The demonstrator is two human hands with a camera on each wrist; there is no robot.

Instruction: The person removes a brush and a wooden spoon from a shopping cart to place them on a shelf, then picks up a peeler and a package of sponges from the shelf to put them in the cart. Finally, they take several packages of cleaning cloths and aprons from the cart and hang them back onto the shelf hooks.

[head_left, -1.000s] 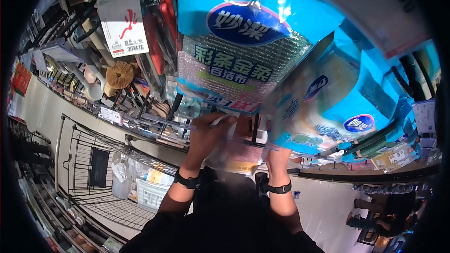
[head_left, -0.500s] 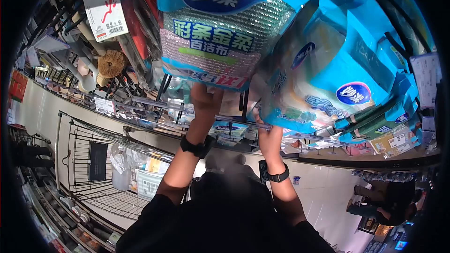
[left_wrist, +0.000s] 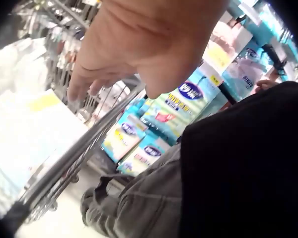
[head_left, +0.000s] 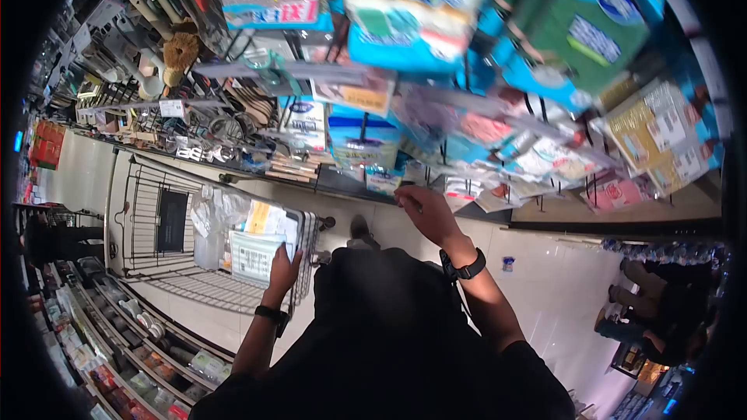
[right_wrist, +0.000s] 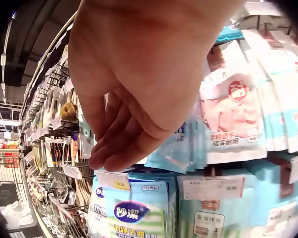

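Note:
My left hand (head_left: 285,271) is at the near end of a wire shopping cart (head_left: 171,220). In the left wrist view its fingers hang loosely over the cart's dark rim (left_wrist: 92,134), holding nothing. Inside the cart lie a white printed package (head_left: 255,257) and a crumpled clear plastic bag (head_left: 208,219). In front of the shelf rack, my right hand (head_left: 432,214) hangs loosely curled with nothing in it. The right wrist view has its fingertips just above a blue cleaning-cloth pack (right_wrist: 134,210) and beside pink-and-white glove packs (right_wrist: 233,114).
Blue and green cloth packs (head_left: 420,0) hang from hooks at the top. Brushes (head_left: 180,50) and utensils fill the rack to the left. A low shelf (head_left: 101,342) with goods runs along the lower left. Another person (head_left: 661,303) is at the far right on the tiled floor (head_left: 545,288).
Both hands have come down from the hanging packs. The left swung left to the cart; the right drew back from the packs. The head view shifted, so the packs now sit higher.

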